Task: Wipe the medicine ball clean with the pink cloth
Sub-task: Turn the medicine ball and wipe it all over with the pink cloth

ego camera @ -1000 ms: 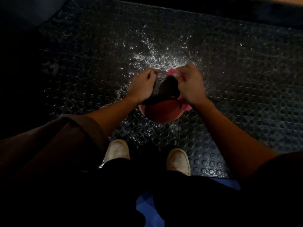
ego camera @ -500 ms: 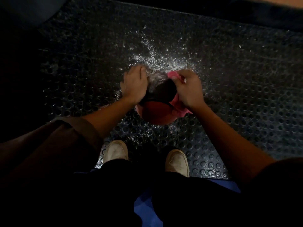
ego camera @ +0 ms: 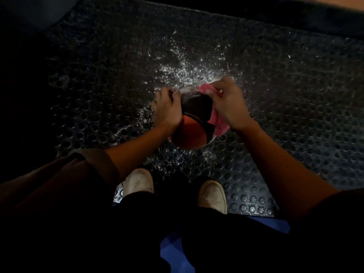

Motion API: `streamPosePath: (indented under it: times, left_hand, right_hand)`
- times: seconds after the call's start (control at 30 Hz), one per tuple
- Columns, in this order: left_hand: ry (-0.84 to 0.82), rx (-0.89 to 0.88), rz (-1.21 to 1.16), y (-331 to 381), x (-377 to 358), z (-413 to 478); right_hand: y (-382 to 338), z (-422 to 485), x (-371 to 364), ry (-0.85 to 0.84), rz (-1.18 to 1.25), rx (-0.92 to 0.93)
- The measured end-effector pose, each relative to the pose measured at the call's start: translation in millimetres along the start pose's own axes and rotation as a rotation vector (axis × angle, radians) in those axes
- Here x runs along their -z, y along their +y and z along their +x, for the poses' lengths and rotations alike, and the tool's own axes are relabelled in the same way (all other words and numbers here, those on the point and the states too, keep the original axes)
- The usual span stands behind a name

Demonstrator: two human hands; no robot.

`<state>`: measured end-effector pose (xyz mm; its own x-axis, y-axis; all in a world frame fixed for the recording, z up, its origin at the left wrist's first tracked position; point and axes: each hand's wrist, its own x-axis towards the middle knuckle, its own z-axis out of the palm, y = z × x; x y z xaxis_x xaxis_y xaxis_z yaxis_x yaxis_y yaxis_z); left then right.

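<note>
two hands are on the job. the left hand (ego camera: 167, 110) lies on the left side of the ball (ego camera: 187, 135), fingers curved round it, steadying it on the mat (ego camera: 295, 115). the ball sits on that floor mat between the hands, just ahead of a pair of pale shoes (ego camera: 138, 183). its near part shows orange and its far upper part dark, and bright drops (ego camera: 187, 69) speckle the mat beyond it. the right hand (ego camera: 229, 104) grips the cloth (ego camera: 219, 124), which is bunched under the palm and pressed to the ball's right side. a pink fold pokes out past the fingers at the top.

judging by this, the wipe is under way, not finished: the cloth covers only the right flank and the far top. whether the dark patch and the orange face are already clean i cannot tell in this light. the left side under the palm and the underside on the mat likely need a turn of the ball before the cloth can reach them.
</note>
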<state>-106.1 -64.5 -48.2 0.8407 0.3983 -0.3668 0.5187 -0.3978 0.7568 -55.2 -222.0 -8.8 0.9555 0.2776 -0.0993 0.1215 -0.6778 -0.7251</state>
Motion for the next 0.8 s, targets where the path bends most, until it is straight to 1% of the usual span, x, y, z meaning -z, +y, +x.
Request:
streamPosePath:
  times: [0.03, 0.07, 0.17, 0.2, 0.23, 0.3, 0.33, 0.43, 0.47, 0.5, 0.57, 0.6, 0.63, 0.7, 0.73, 0.8]
  left_hand:
    - [-0.004, -0.016, 0.01, 0, -1, 0]
    - [0.0, -0.037, 0.022, 0, -1, 0]
    - [0.017, -0.093, 0.026, -4, -2, -2]
    - [0.009, -0.098, 0.025, -5, -2, -2]
    - [-0.001, -0.098, 0.03, -5, -2, -2]
    - [-0.018, -0.104, 0.053, -2, -2, -4]
    - [-0.021, -0.111, 0.057, -2, -2, -5]
    - [-0.025, -0.155, 0.048, -4, 0, -3]
    - [-0.029, -0.17, 0.053, -6, 2, -1]
    - [-0.041, -0.175, 0.059, -6, 4, 1]
    - [-0.073, -0.165, 0.073, -2, 4, 3]
    - [-0.088, -0.161, 0.083, 1, 4, 4]
    - [-0.096, -0.161, 0.093, 3, 3, 5]
    - [-0.103, -0.162, 0.106, 3, 3, 7]
    - [-0.107, -0.159, 0.101, 2, 4, 9]
    - [-0.121, -0.155, 0.09, 1, 4, 10]
  right_hand:
    - [2, 0, 1, 0.021, -0.004, -0.015]
    - [2, -2, 0, 0.018, -0.003, 0.015]
    - [-5, -10, -1, -0.085, 0.039, 0.202]
    - [-3, -11, 0, -0.09, 0.052, 0.202]
    - [0, -10, 0, -0.063, 0.054, 0.157]
    - [5, -8, 0, 0.032, 0.017, 0.053]
    - [5, -9, -1, 0.051, 0.003, 0.059]
    - [-4, -14, -3, -0.04, 0.025, 0.26]
    - [-5, -13, -4, -0.066, 0.033, 0.279]
    - [-5, -10, -3, -0.058, 0.037, 0.232]
    - [-1, -5, -2, 0.012, 0.024, 0.079]
    - [-1, -5, -2, 0.024, 0.026, 0.057]
    - [-2, -5, -2, -0.002, 0.042, 0.091]
    - [-8, -9, -1, -0.106, 0.08, 0.222]
    - [-9, -9, 0, -0.135, 0.089, 0.248]
    - [-5, -7, 3, -0.082, 0.103, 0.161]
